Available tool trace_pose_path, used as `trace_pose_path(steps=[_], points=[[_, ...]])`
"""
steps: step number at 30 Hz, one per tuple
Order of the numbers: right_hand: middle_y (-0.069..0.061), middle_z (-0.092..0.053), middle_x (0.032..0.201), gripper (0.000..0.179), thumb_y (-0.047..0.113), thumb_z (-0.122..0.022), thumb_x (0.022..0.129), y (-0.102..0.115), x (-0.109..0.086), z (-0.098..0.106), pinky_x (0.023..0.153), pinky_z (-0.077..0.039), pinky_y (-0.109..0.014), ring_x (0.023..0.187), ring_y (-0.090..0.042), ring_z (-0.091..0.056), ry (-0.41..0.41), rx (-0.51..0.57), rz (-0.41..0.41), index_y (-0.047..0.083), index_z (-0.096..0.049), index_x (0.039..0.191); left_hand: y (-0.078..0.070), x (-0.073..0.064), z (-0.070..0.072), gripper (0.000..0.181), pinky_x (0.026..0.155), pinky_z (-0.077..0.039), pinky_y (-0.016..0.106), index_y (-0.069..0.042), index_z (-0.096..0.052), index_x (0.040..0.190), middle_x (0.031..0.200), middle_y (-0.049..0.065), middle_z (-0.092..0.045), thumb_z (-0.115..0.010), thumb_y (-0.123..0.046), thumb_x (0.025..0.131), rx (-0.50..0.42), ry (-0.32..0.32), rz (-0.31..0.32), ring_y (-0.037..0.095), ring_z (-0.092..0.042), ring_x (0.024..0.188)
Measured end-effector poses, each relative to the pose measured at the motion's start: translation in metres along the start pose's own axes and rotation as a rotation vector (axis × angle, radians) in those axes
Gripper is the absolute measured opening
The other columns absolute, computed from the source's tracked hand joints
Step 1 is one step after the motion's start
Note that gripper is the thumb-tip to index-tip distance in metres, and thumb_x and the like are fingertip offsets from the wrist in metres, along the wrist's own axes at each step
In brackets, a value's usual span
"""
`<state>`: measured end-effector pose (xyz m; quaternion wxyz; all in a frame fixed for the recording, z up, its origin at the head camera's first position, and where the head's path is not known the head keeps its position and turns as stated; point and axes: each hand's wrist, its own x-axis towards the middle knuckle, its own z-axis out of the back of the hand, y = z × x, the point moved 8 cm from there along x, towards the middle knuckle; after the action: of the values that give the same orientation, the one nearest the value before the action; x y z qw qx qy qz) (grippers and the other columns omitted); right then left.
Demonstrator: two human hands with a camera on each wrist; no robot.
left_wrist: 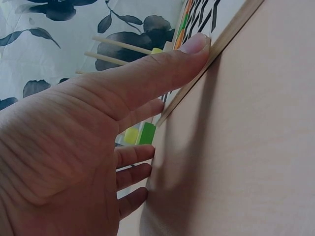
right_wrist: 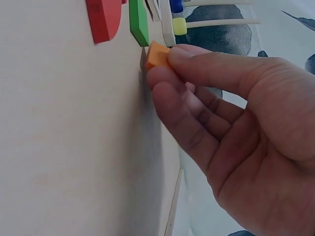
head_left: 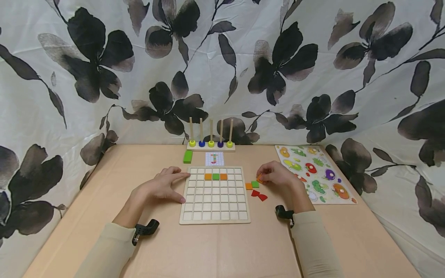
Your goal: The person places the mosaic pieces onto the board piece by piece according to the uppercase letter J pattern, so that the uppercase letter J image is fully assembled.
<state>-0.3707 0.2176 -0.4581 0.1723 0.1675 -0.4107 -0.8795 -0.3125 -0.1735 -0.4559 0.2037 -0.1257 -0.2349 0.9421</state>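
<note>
The left hand (head_left: pixel 160 185) is spread wide, thumb and forefinger apart with both tips at the left edge of the grid board (head_left: pixel 214 206), gripping nothing. The board lies flat on the table (head_left: pixel 208 251) between the 2 hands; 3 squares (head_left: pixel 216 176), orange, green and orange, sit in a line near its far edge, parallel to it. What counts is the gap at its right edge: the orange piece (right_wrist: pixel 158 53) is just outside, tilted in the narrow pinch of the right hand (head_left: pixel 278 174), so the board's cells lie to its left. It shows no clear long axis.

Around them, from the left: a green block (head_left: pixel 187 156) beyond the board's far left corner, a stand (head_left: pixel 211 149) with 5 pegs at the table's far edge, and a small card (head_left: pixel 215 158) between stand and board. Off the right edge, a loose orange tile (head_left: pixel 249 186) and green tile (head_left: pixel 255 184) lie side by side, close to the straight way from pinch to board. A red bow (head_left: pixel 262 197), 1 piece or 2, I cannot tell, lies nearer. Farther right, the forearm partly hides a picture sheet (head_left: pixel 335 162).
</note>
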Motion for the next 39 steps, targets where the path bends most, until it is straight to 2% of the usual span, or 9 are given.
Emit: trace_pose_path(steps=[5, 13, 20, 29, 36, 39], points=[[-0.01, -0.074, 0.093, 0.014, 0.005, -0.071, 0.097, 0.004, 0.001, 0.002, 0.075, -0.058, -0.028, 0.078, -0.024, -0.068, -0.033, 0.013, -0.007, 0.004, -0.075, 0.11, 0.0, 0.0, -0.001, 0.097, 0.112, -0.033, 0.067, -0.024, -0.05, 0.155, 0.158, 0.02, -0.036, -0.089, -0.057, 0.073, 0.004, 0.001, 0.001, 0.042, -0.033, 0.142], [-0.008, -0.073, 0.099, 0.022, 0.009, -0.074, 0.096, 0.024, 0.003, 0.001, 0.081, -0.052, -0.029, 0.091, -0.025, -0.062, -0.103, -0.005, 0.067, 0.004, -0.076, 0.117, -0.001, 0.0, -0.001, 0.097, 0.113, -0.032, 0.068, -0.025, -0.05, 0.155, 0.159, 0.02, -0.035, -0.089, -0.057, 0.072, 0.004, 0.002, 0.005, 0.042, -0.033, 0.143], [-0.014, -0.07, 0.1, 0.023, 0.007, -0.074, 0.095, 0.039, 0.005, -0.004, 0.078, -0.053, -0.025, 0.088, -0.024, -0.063, -0.14, 0.053, 0.136, 0.002, -0.075, 0.118, 0.0, -0.001, -0.001, 0.095, 0.112, -0.032, 0.069, -0.024, -0.051, 0.155, 0.157, 0.022, -0.036, -0.089, -0.056, 0.074, 0.01, -0.007, -0.01, 0.044, -0.033, 0.142], [-0.011, -0.069, 0.101, 0.024, 0.009, -0.075, 0.095, 0.055, 0.007, -0.012, 0.075, -0.057, -0.024, 0.086, -0.024, -0.067, -0.186, 0.08, 0.126, 0.006, -0.075, 0.118, 0.0, 0.0, 0.0, 0.095, 0.112, -0.032, 0.069, -0.024, -0.051, 0.155, 0.158, 0.022, -0.036, -0.088, -0.057, 0.074, 0.008, -0.007, -0.011, 0.044, -0.034, 0.142], [-0.01, -0.071, 0.094, 0.027, 0.014, -0.077, 0.095, 0.064, 0.009, -0.019, 0.072, -0.059, -0.029, 0.08, -0.024, -0.065, -0.169, 0.078, 0.159, 0.005, -0.075, 0.12, 0.001, 0.001, -0.001, 0.096, 0.112, -0.033, 0.069, -0.024, -0.05, 0.155, 0.157, 0.021, -0.036, -0.088, -0.057, 0.074, 0.014, -0.003, -0.011, 0.043, -0.034, 0.142], [-0.011, -0.072, 0.093, 0.028, 0.012, -0.076, 0.095, 0.067, 0.01, -0.022, 0.074, -0.063, -0.035, 0.08, -0.033, -0.071, -0.147, 0.118, 0.157, 0.003, -0.074, 0.122, 0.001, 0.001, -0.001, 0.096, 0.111, -0.033, 0.069, -0.024, -0.05, 0.155, 0.158, 0.021, -0.036, -0.088, -0.057, 0.074, 0.013, -0.003, -0.011, 0.043, -0.033, 0.142]])
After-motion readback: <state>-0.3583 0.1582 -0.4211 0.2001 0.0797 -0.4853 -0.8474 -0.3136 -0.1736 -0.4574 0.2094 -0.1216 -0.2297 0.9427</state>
